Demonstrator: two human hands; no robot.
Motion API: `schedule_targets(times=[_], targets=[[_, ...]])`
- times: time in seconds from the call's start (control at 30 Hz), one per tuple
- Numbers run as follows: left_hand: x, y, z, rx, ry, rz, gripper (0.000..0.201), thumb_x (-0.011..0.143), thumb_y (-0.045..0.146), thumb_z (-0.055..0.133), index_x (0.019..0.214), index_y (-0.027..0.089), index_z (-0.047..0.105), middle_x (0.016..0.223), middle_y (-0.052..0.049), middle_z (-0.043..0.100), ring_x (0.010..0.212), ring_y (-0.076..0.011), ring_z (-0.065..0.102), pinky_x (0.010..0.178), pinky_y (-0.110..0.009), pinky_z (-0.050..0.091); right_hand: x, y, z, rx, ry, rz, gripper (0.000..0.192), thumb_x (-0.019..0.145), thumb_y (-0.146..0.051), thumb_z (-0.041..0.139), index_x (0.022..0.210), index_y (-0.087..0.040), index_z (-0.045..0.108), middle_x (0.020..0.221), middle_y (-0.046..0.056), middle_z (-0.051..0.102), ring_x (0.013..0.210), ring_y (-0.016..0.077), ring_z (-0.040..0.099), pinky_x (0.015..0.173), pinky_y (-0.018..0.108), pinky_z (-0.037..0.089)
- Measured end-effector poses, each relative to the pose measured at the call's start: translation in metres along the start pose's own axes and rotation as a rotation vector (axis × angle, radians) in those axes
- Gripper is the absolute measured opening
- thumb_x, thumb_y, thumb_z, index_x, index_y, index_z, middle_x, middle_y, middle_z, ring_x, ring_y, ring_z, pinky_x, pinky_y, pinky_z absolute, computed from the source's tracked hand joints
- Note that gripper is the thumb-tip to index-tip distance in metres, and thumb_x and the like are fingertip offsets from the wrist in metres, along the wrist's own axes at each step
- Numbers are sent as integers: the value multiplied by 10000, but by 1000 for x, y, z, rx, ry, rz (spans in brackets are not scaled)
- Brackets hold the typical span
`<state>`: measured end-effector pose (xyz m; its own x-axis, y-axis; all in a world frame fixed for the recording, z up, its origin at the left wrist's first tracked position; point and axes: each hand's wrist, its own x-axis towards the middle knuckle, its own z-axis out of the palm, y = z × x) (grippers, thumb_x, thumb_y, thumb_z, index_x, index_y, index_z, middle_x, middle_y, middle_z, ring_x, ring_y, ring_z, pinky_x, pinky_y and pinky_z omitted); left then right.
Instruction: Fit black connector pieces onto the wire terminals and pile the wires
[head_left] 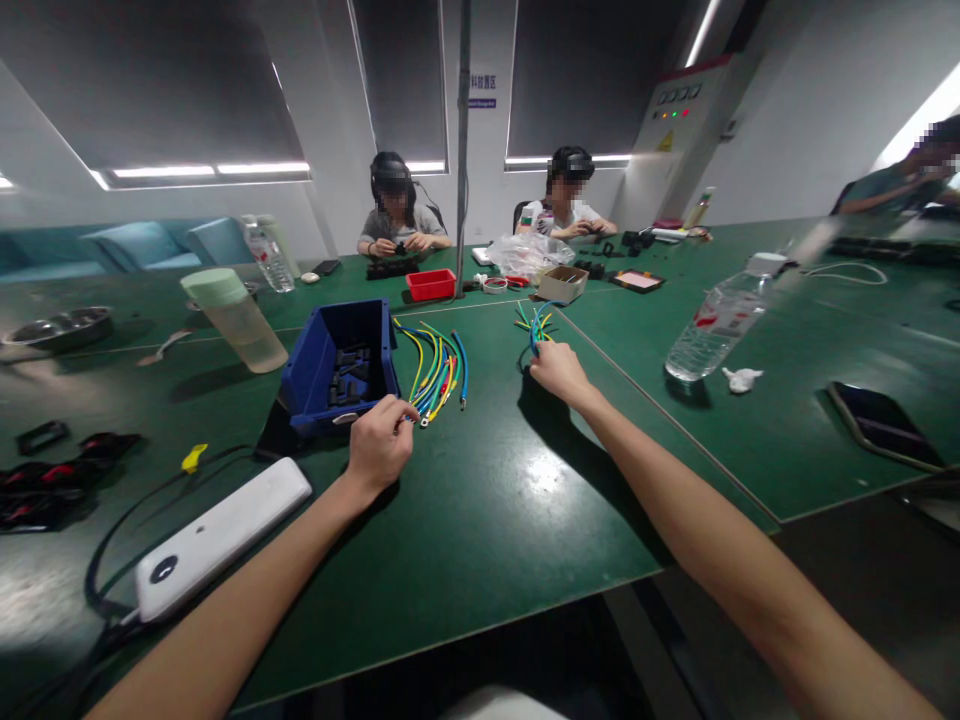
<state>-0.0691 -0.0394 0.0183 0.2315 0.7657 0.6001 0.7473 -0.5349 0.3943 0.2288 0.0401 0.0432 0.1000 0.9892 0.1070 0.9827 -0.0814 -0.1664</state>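
Observation:
A bundle of blue, green and yellow wires (433, 375), several with ring terminals, lies on the green table. My left hand (379, 440) is closed at the near ends of that bundle, with its fingertips against the wires; what they pinch is hidden. Farther right, my right hand (559, 370) is closed on a smaller group of short wires (538, 322), green, yellow and blue, which stick out beyond the fingers. Behind my left hand stands a blue bin (307, 390) with black parts (351, 375) inside.
A white power bank (225, 540) with a cable lies by my left forearm. Bottles stand left (236, 320) and right (716, 320). A phone (881, 425) rests at the right edge. Beyond are a red tray (430, 285), a cardboard box (562, 284) and co-workers seated across the table.

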Motion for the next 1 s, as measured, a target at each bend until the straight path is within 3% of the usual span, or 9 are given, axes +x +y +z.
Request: schedule_targets(times=[0.2,0.33,0.6,0.87,1.0], targets=[[9,-12,-8,152,194,-80,153,786,131,446,816,172,591,840,-51,592,787,-180,565,734,-288,435,-2,-1,0,-62,8,2,270,796,-131,460,984,-104,652,1007,202,662,984,306,624,809,329,444],[17,-22,-15,301,210,-122,174,821,191,435,885,162,595,904,-85,616,886,-230,556,813,-338,419,-4,-2,-1,-88,-3,13,280,786,-108,457,978,-95,660,982,212,664,962,307,635,778,323,459],[26,-32,-22,542,-16,-188,302,858,308,402,977,166,641,1048,-105,666,957,-269,570,815,-360,401,-7,-2,0,-113,-1,-1,283,785,-100,471,990,-73,665,974,228,658,944,321,644,763,334,474],[28,-23,-26,745,-289,-255,570,919,420,185,911,145,684,824,-156,701,772,-295,650,716,-383,421,-8,-3,-1,-132,-9,-5,295,789,-88,460,1004,-71,662,978,225,658,933,301,647,765,325,479],[29,-22,-26,757,-341,-306,618,918,447,150,922,153,694,826,-163,704,772,-307,662,685,-375,433,-10,-5,-1,-145,-23,-7,289,792,-84,463,996,-76,668,975,222,660,927,292,651,766,317,478]])
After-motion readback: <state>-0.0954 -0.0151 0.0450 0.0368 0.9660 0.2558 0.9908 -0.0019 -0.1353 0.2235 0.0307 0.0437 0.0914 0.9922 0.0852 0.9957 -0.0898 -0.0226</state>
